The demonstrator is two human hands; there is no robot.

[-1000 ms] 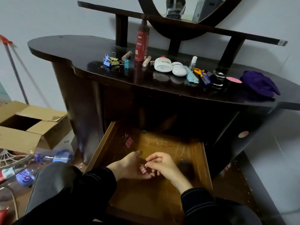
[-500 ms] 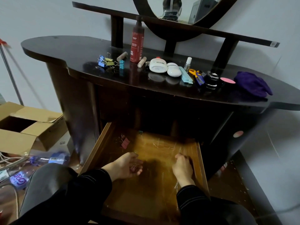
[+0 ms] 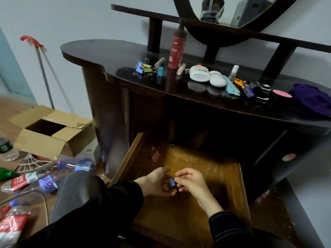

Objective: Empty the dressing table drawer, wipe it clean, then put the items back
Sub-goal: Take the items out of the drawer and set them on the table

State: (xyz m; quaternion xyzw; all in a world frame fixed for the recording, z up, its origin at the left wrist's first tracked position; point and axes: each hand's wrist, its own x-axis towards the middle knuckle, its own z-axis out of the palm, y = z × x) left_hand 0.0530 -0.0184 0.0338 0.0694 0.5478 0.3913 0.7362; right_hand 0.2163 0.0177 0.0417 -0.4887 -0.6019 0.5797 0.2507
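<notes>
Back from the right side of the drawer (image 3: 125, 165), where it was half a second ago, the right hand (image 3: 190, 181) now sits at lower centre of the head view, just beside the left hand (image 3: 156, 183). Its thumb and forefinger pinch a blue binder clip (image 3: 172, 182) and hold it over the left palm. The left hand is cupped, palm up, with its fingers loosely curled. Something small and pinkish may lie in it, but I cannot tell for certain.

The drawer stands pulled out across the lower middle of the frame. Pink clips (image 3: 155, 156) remain near its upper left corner, and there is a small teal speck at the back edge.

Emptying looks nearly finished. To do this step well, drop the blue clip deep into the cupped palm rather than onto the fingertips, and keep that palm level. Then gather the pink clips in the same way and carry the whole handful up to the binder clips (image 3: 146, 68) already on the tabletop (image 3: 100, 51) at upper centre. The purple cloth (image 3: 311, 99) at the right edge lies ready for wiping.
</notes>
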